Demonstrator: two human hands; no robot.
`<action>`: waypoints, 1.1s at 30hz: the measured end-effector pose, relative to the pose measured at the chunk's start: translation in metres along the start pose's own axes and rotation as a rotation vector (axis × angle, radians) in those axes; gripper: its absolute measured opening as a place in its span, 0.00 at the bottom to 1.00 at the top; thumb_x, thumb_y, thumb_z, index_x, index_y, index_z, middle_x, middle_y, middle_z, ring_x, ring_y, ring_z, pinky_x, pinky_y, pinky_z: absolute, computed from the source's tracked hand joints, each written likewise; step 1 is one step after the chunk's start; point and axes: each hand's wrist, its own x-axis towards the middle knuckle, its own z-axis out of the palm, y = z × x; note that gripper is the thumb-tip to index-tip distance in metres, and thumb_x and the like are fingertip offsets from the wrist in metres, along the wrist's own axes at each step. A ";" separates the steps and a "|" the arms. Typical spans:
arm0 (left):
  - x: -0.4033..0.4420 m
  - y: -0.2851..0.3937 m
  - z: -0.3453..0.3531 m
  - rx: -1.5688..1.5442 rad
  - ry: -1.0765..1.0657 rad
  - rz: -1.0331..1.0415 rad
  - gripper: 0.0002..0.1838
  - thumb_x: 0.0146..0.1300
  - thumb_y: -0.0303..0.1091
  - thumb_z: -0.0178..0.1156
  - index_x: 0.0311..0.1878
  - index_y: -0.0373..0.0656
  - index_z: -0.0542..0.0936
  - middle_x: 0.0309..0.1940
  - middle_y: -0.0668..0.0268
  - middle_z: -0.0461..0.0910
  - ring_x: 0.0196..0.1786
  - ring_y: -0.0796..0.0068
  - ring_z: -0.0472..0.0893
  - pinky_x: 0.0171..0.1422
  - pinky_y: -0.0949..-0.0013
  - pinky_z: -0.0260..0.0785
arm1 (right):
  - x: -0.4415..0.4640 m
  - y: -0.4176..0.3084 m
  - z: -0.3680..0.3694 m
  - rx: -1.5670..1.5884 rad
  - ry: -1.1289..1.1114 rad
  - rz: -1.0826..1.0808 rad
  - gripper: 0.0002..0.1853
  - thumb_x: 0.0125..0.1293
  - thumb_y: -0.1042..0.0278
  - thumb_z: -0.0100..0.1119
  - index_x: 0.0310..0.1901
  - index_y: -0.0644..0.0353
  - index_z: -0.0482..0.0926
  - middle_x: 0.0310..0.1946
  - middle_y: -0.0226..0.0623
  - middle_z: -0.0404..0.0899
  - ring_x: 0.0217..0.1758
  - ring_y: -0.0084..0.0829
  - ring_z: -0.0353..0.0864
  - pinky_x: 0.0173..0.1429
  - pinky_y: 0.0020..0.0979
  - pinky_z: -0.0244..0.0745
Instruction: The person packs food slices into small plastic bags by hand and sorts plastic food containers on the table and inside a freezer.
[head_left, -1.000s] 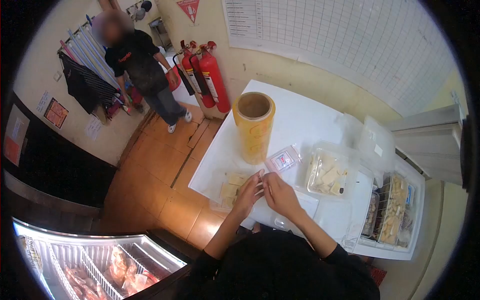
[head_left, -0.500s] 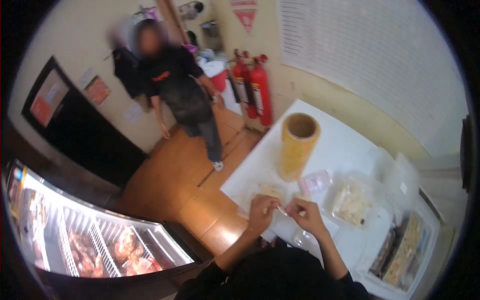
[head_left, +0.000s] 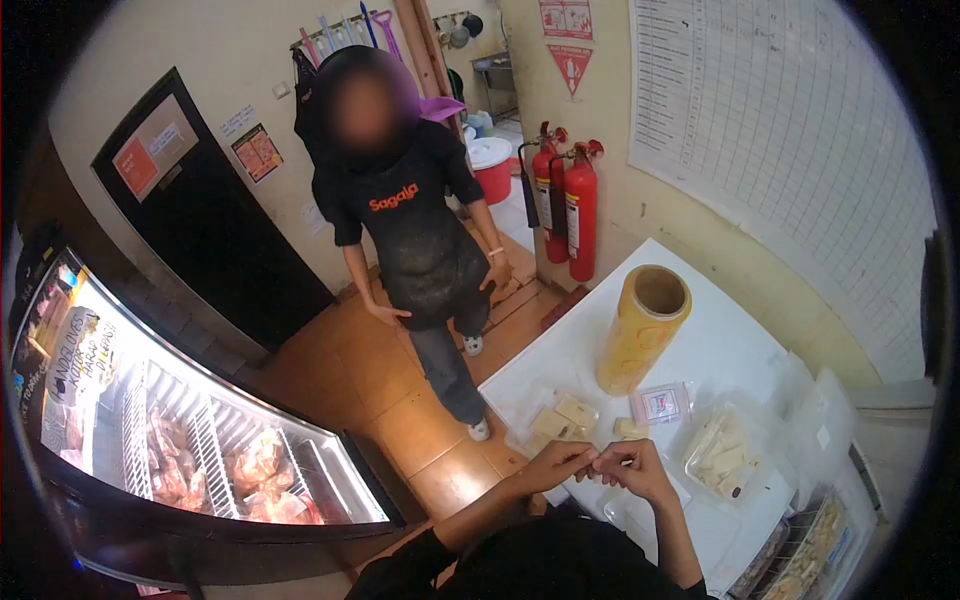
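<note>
- Left hand [head_left: 562, 466], right hand [head_left: 638, 470]: fingertips meet; whether clamped on anything, cannot tell.
- Pale-yellow flat blocks [head_left: 551, 423]: left hand's twelve o'clock.
- Clear plastic tub [head_left: 694, 463]: right hand's three o'clock.

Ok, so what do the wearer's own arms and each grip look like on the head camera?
The left grip and right grip are bare human hands, without gloves. The forearms are uncovered too, with no watch or bracelet visible. Black sleeves end around the elbows, showing no markings.
</note>
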 end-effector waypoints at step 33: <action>-0.045 0.002 0.015 0.686 0.507 0.001 0.27 0.48 0.30 0.72 0.55 0.45 0.78 0.44 0.59 0.81 0.23 0.74 0.78 0.27 0.74 0.71 | 0.010 0.046 0.023 -0.639 0.376 -0.146 0.04 0.61 0.74 0.53 0.35 0.65 0.72 0.26 0.55 0.78 0.31 0.57 0.79 0.38 0.50 0.74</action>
